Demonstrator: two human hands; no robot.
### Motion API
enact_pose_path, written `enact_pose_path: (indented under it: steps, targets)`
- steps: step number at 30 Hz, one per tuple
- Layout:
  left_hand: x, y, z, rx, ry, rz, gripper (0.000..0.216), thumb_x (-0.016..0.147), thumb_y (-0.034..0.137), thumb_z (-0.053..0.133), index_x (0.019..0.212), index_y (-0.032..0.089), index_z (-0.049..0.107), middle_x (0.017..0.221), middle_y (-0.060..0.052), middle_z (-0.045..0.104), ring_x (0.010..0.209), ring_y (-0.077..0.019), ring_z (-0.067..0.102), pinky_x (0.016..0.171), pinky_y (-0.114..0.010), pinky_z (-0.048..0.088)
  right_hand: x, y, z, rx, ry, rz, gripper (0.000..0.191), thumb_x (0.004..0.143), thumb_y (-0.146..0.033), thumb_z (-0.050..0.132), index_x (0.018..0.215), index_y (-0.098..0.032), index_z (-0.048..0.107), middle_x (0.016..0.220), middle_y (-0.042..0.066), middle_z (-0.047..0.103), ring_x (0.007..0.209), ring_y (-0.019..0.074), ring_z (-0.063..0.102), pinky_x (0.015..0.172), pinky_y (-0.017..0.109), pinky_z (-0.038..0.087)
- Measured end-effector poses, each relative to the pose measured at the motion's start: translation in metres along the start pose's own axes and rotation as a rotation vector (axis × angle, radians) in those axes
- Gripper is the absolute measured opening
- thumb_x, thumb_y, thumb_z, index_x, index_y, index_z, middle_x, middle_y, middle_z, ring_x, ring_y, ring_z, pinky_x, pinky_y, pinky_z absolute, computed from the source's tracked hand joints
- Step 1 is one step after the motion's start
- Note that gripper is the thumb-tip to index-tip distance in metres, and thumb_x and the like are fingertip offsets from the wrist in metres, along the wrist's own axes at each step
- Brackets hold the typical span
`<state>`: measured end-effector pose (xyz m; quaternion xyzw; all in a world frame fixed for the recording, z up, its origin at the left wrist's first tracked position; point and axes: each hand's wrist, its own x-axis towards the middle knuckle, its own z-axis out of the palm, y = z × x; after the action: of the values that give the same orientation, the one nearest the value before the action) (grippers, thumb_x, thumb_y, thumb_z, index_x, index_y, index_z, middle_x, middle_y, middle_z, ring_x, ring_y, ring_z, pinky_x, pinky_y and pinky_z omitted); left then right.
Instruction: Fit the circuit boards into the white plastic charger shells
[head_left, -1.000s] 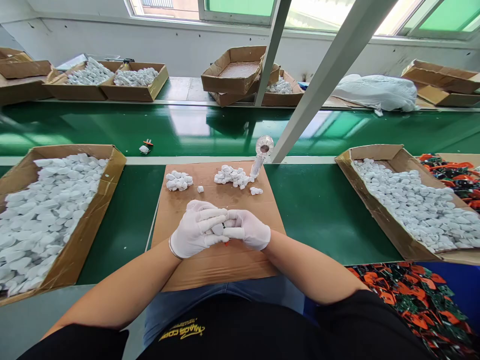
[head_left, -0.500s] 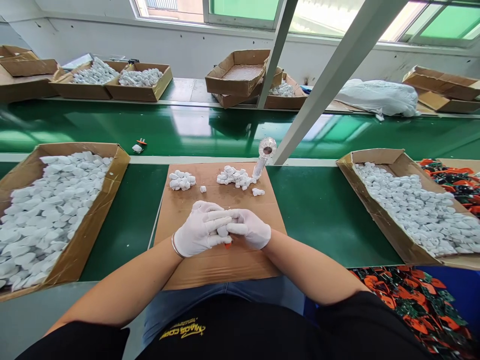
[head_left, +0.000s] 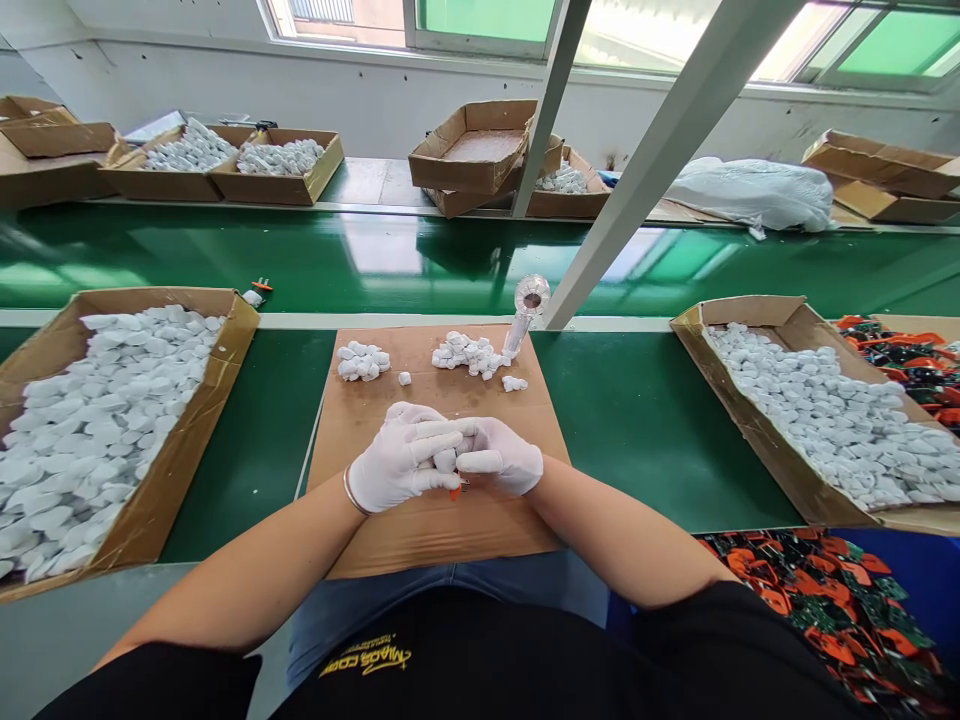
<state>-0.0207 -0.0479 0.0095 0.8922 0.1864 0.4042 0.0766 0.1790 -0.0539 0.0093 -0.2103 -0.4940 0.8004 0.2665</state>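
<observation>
My left hand (head_left: pixel 405 460) and my right hand (head_left: pixel 499 455), both in white gloves, meet over a cardboard sheet (head_left: pixel 450 535). Between them they grip a small white plastic plug piece (head_left: pixel 445 461), with an orange part (head_left: pixel 455 493) showing at its lower edge. Fingers of both hands cover most of it. Just beyond lie a pile of small white pieces (head_left: pixel 363 361), a larger pile (head_left: pixel 469 353), a single white piece (head_left: pixel 405 378) and a small cluster (head_left: pixel 514 383). A clear handheld fan (head_left: pixel 531 297) stands at the back of the sheet.
Cardboard boxes of white plastic covers flank me, left (head_left: pixel 206 430) and right (head_left: pixel 750 425). Behind runs a green conveyor belt (head_left: pixel 360 290) carrying an orange-and-white plug (head_left: pixel 256 295). A slanted metal post (head_left: pixel 637 150) rises at the right. Orange and green parts (head_left: pixel 832 610) fill a blue bin below.
The plug on the belt has moved left, to beside the left box. My hands stay together in nearly the same place, with slightly more of the held piece showing.
</observation>
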Motion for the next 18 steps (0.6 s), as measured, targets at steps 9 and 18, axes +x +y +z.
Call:
enact_pose_path:
  steps: [9,18]
  targets:
    - [-0.0029,-0.0001,0.0065,0.062,0.051,-0.013,0.041,0.08,0.057,0.073,0.107,0.027,0.066,0.088,0.0,0.076,0.086,-0.0198,0.068,0.083,-0.038,0.043,0.0009,0.0018,0.0053,-0.122,0.018,-0.001,0.024,0.082,-0.036,0.071,0.078,-0.013,0.065,0.07,0.001,0.059,0.068,0.0129,0.052,0.07,0.028,0.043]
    - [-0.0071,0.0009,0.0044,-0.035,0.018,-0.184,0.038,0.08,0.058,0.072,0.099,0.026,0.066,0.102,-0.004,0.077,0.092,-0.0205,0.069,0.088,-0.041,0.047,0.0005,-0.0021,0.0054,-0.041,-0.054,-0.023,0.035,0.073,-0.036,0.079,0.093,-0.017,0.059,0.073,-0.002,0.055,0.07,0.0128,0.051,0.07,0.029,0.045]
